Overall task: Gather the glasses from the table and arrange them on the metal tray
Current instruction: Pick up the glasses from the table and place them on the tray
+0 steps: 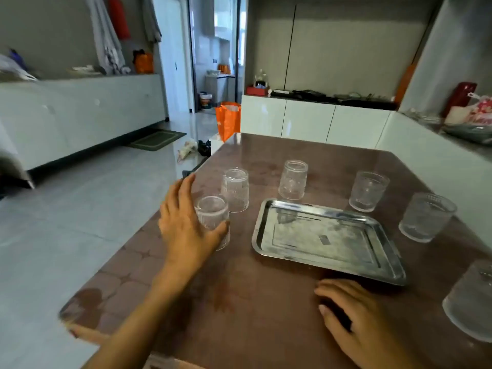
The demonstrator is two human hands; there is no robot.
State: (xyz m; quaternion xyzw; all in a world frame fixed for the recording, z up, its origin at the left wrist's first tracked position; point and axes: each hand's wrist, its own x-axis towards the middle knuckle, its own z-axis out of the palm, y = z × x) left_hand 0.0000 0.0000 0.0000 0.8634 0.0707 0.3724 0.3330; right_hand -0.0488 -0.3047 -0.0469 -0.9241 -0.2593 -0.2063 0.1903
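A person's left hand [186, 227] reaches around the near glass [213, 222] at the left side of the brown table [239, 302], fingers [183, 193] spread wide behind it and thumb against its front; whether the grip has closed is hard to tell through the blur. A second glass [235, 190] stands just behind it. The metal tray [327, 241] sits bare at the table's centre. A third glass [293, 179] stands just beyond the tray's far edge, a fourth [368, 190] and a fifth [426, 217] off its right side, and a sixth [470, 302] at the right edge of the view. The right hand [356, 323] rests on the table near the tray's front rim, fingers loosely curled and holding nothing.
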